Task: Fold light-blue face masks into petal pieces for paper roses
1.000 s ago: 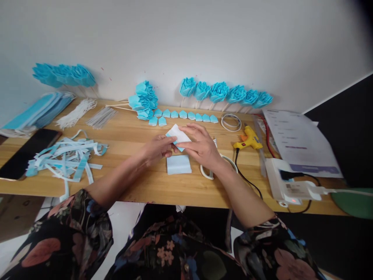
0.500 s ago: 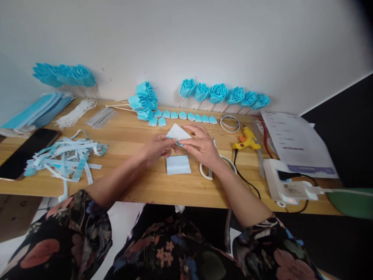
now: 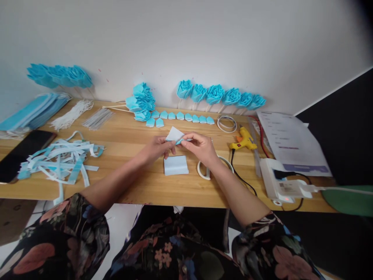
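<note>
Both hands pinch a small piece of white-and-blue mask fabric (image 3: 175, 133) above the middle of the table. My left hand (image 3: 159, 149) is closed on its left side, and my right hand (image 3: 201, 147) grips its right side with thumb and fingers. The piece's white corner points up and away from me, while a rolled or folded blue edge shows between the thumbs. Just below the hands lies a pale blue fabric rectangle (image 3: 176, 165) on the wood. Folded blue petals (image 3: 180, 116) sit in rows beyond the hands.
Blue fabric roses (image 3: 215, 94) on sticks lean along the wall; more roses (image 3: 142, 100) lie left of the petals. A yellow glue gun (image 3: 244, 139) and white power strip (image 3: 276, 181) are at right. Cut strips (image 3: 64, 157), a phone (image 3: 26, 153) and stacked masks (image 3: 35, 111) are at left.
My right fingers have drawn in closer over the fabric piece, and its blue edge is more folded, with less white showing. The whole view has shifted slightly.
</note>
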Demonstrator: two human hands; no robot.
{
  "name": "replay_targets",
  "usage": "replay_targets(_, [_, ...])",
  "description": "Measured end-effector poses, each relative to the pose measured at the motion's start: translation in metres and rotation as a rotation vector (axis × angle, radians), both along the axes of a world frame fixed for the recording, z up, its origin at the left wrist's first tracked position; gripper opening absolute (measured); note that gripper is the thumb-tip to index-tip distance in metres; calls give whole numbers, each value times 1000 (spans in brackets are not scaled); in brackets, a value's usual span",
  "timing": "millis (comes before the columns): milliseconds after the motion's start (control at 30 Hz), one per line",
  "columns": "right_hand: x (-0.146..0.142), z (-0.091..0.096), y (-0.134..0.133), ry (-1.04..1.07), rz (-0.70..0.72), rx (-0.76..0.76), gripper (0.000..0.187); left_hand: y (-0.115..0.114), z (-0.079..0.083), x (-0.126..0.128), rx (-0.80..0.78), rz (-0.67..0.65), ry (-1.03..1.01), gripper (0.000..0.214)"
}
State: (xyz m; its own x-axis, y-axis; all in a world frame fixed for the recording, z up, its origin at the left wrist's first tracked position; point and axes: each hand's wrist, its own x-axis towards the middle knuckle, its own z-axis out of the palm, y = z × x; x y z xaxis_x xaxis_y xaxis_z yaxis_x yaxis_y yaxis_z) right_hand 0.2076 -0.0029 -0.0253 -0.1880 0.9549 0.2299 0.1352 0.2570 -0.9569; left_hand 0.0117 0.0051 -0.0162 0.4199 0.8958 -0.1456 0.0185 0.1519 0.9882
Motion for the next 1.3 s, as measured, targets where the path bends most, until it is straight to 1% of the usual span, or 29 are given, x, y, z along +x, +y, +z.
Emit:
replay_targets(100, [-1, 1, -1, 8, -11, -20, 19, -1, 0, 0, 24, -18, 26, 26])
replay_targets(233, [-2, 3, -1, -35, -73, -8, 18, -1, 1, 0, 27, -63, 72, 29])
replay_targets(367, [-2, 4, -1, -43, -81, -10, 17, -1, 2, 0, 31, -81, 109, 29])
replay_targets(633, [1, -2, 1, -52, -90, -17, 17, 2, 1, 0, 11, -67, 64, 35])
replay_targets(900, [1, -3, 2, -12, -91, 2, 15, -1, 4, 1, 7, -68, 14, 33])
replay_targets(1000, [0, -2, 2, 59, -41, -10, 21, -1, 5, 1, 17, -57, 27, 34])
replay_targets(1133, [0, -2, 2, 80, -11, -24, 37, -1, 7, 0, 19, -53, 121, 32])
replay_targets(1200, [1, -2, 2, 77, -11, -27, 40, -1, 8, 1, 22, -22, 146, 28])
replay_targets(1300, [0, -2, 1, 76, 1, -39, 44, -2, 9, 2, 47, 44, 119, 25])
